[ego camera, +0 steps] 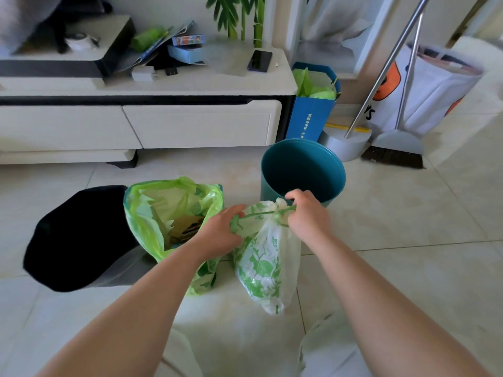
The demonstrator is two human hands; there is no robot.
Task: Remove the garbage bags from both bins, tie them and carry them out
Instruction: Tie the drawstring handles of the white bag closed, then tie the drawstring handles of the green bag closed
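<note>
A white garbage bag with green leaf print [265, 265] hangs just above the floor, its neck gathered. My left hand [221, 231] grips one green drawstring end and my right hand [306, 214] grips the other at the gathered neck; the string is stretched between them. Behind the right hand stands a teal bin [303, 170] with no bag in it. To the left, a green garbage bag [174, 213] sits open on the floor with cardboard scraps inside. A black bin [81, 240] lies tilted beside it, its inside dark.
A white TV cabinet [141, 123] runs along the back, with a phone [260, 60] and boxes on top. A blue paper bag [313, 115], a broom [394, 151] with dustpan and a white printed bag [424, 91] stand at the right. My knees show at the bottom.
</note>
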